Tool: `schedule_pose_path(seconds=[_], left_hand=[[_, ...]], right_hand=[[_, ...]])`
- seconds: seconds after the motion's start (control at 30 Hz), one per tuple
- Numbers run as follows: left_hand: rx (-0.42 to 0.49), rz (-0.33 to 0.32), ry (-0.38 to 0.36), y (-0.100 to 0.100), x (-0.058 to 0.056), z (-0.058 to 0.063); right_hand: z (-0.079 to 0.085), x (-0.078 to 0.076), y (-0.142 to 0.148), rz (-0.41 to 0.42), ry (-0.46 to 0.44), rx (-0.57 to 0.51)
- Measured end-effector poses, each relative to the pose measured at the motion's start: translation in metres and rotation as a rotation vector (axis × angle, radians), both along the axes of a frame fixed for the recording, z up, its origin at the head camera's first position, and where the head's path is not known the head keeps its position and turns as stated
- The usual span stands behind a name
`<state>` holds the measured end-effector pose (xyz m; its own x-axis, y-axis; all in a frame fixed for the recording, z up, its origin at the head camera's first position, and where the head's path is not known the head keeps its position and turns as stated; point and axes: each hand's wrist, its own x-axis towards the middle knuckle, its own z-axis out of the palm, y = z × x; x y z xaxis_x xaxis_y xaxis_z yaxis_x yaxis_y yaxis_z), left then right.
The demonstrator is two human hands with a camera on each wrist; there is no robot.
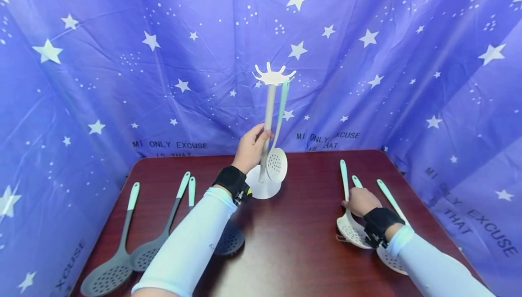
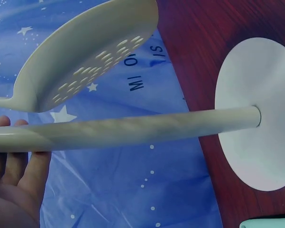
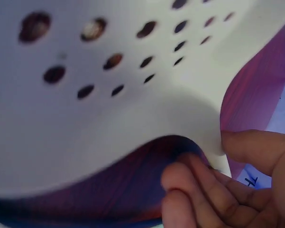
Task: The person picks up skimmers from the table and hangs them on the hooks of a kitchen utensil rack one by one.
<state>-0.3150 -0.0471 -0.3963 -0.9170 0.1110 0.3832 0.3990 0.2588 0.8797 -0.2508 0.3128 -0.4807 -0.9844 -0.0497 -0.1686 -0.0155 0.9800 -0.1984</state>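
My left hand (image 1: 249,148) grips the pole of a white utensil stand (image 1: 269,111), whose round base (image 1: 264,191) rests on the table. From the stand's pronged top hangs a white skimmer (image 1: 277,165) with a mint handle, its bowl beside the pole. In the left wrist view, fingers wrap under the pole (image 2: 133,126). Over at the right, my right hand (image 1: 362,202) pinches another white skimmer (image 1: 353,232) where its handle meets the bowl. The right wrist view shows thumb and fingers at the neck of this perforated skimmer (image 3: 123,118).
Grey skimmers with mint handles lie on the left: one (image 1: 108,274) at the edge, one (image 1: 148,254) beside it, one (image 1: 231,241) partly behind my left forearm. More white utensils, including a skimmer (image 1: 391,261), lie under my right arm. A starry blue curtain (image 1: 228,39) surrounds the table (image 1: 293,251).
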Motion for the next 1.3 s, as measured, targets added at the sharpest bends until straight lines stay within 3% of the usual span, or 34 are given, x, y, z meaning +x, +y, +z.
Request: schedule_pose_path(seconds=[0.27, 0.53, 0.67, 1.07, 1.3], left_hand=[[0.009, -0.016, -0.018, 0.000, -0.001, 0.002], [0.006, -0.020, -0.014, 0.001, 0.000, 0.004], [-0.005, -0.017, -0.016, 0.002, 0.000, 0.003], [-0.074, 0.011, 0.003, 0.003, -0.001, 0.002], [-0.134, 0.026, 0.005, -0.003, -0.003, 0.001]], right_hand=[[0.005, 0.000, -0.004, 0.000, 0.080, -0.059], [0.018, -0.006, -0.021, 0.091, 0.367, -0.188], [0.023, -0.009, -0.027, 0.111, 0.438, -0.238], [0.037, -0.011, -0.036, 0.038, 0.500, -0.315], [0.037, -0.016, -0.048, 0.006, 0.656, -0.423]])
